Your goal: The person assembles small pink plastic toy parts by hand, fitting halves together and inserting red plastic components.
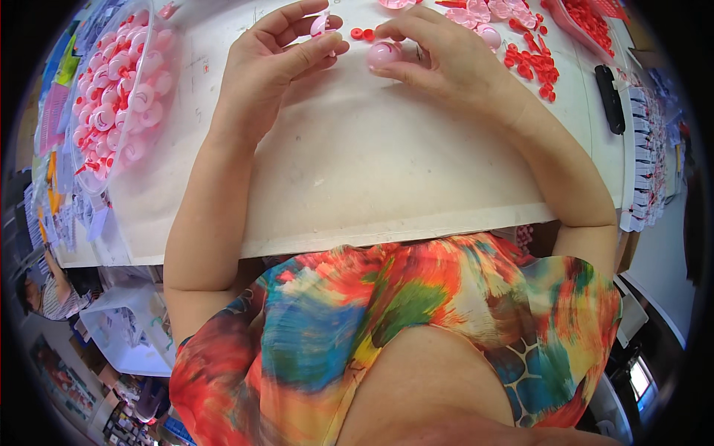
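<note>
Between the thumb and fingers of my left hand [286, 48] is a small pink-and-white plastic piece [321, 26], partly hidden by the fingers. My right hand [450, 56] has its thumb and forefinger around a round, shiny pink plastic ball [384, 55]. The two hands face each other over the far part of the white table, a short gap apart. Small red plastic caps [361, 34] lie on the table between them. Beyond the right hand are pink plastic shells [476, 11] and a scatter of red plastic parts [532, 63].
At the left stands a clear tub [141, 82] full of pink balls with red parts. A pink tray [584, 30] of red pieces sits at the far right, with a black-handled tool [610, 99] nearer. A white bin [126, 331] is below the table's left side.
</note>
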A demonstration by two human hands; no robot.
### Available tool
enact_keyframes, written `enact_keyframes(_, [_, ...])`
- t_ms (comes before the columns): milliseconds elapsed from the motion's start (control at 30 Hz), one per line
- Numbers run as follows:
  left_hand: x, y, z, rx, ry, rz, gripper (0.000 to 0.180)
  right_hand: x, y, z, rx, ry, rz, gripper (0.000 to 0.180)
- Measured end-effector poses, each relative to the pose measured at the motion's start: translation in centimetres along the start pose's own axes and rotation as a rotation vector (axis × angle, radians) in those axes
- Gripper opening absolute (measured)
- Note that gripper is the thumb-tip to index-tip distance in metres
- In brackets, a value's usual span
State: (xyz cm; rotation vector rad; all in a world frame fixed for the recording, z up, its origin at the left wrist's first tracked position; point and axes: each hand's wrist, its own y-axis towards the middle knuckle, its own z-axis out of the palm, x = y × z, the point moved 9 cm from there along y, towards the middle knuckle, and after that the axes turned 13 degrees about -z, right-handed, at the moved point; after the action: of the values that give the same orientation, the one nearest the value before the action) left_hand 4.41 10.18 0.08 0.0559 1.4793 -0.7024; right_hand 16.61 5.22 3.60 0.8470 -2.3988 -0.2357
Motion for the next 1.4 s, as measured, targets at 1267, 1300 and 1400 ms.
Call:
enact_keyframes(1267, [0.3,-1.3,2.0,0.148,-0.083,0.124,0.045,-1.7,-2.3,3.0,-0.37,1.177,0.474,0.031])
enact_keyframes(1300, [0.3,-1.2,2.1,0.15,-0.063,0.126,0.045,-1.8,-2.3,3.0,-0.375,1.171,0.471,0.032])
enact_keyframes(1400, [0.2,-1.2,2.0,0.148,-0.078,0.142,0.044,-1.9,-2.2,3.0,-0.391,1.162,0.476,0.031])
